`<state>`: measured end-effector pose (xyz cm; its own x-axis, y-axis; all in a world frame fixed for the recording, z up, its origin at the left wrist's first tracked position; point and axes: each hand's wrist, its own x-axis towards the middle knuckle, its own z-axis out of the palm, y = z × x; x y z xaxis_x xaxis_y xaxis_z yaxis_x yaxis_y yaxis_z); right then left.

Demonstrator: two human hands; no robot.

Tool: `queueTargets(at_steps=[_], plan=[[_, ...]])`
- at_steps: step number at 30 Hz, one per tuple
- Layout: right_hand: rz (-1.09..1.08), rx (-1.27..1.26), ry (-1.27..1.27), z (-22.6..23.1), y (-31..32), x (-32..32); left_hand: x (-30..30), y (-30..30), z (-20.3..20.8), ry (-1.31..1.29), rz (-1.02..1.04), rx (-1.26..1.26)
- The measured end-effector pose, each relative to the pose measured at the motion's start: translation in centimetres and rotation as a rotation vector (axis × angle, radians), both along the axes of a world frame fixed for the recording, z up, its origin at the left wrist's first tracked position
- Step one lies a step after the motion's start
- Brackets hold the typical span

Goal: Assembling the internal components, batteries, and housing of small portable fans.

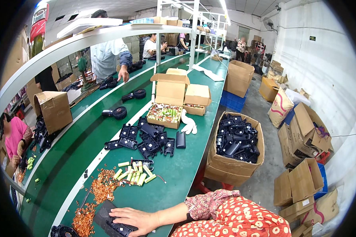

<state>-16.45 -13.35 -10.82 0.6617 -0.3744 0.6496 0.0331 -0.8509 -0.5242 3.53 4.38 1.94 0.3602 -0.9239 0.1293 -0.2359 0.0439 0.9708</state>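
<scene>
My right hand (pixel 136 220) reaches in from the lower right, its fingers spread flat on a dark, flat piece (pixel 103 216) at the table's near end. Under the fingers shows part of a black plastic shell (pixel 122 229). Beside the hand lie heaps of small orange-brown bits (pixel 83 221). A little farther off are several yellow-green battery cells (pixel 137 173), some with wires attached. Beyond them sits a pile of black plastic housings (pixel 152 138). My left hand is out of view.
An open carton of cells (pixel 165 114) and white gloves (pixel 189 122) are on the table. A large carton of black housings (pixel 237 142) stands to the right. Handheld fans (pixel 118 113) lie on the green conveyor (pixel 87 146). Co-workers stand along its far side.
</scene>
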Motion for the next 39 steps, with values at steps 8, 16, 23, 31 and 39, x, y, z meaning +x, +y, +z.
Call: queueTargets(at_steps=[8, 16, 23, 31, 39], plan=[[-0.001, 0.0, 0.041, 0.4, 0.0, 0.2, 0.7, -1.1, -2.0, -0.039, 0.112, -0.053], [-0.004, -0.005, -0.006, 0.3, 0.0, 0.1, 1.8, -1.4, -3.7, -0.071, 0.151, -0.069], [-0.008, -0.022, -0.022, 0.2, 0.2, 0.1, 2.0, -1.1, -4.0, -0.055, 0.131, -0.113], [-0.008, -0.007, -0.006, 0.4, 0.1, 0.1, 2.5, -1.1, -4.2, -0.109, 0.121, -0.07], [-0.016, 0.001, -0.002, 0.6, 0.0, 0.1, 1.6, -1.4, -2.9, -0.074, 0.153, -0.06]])
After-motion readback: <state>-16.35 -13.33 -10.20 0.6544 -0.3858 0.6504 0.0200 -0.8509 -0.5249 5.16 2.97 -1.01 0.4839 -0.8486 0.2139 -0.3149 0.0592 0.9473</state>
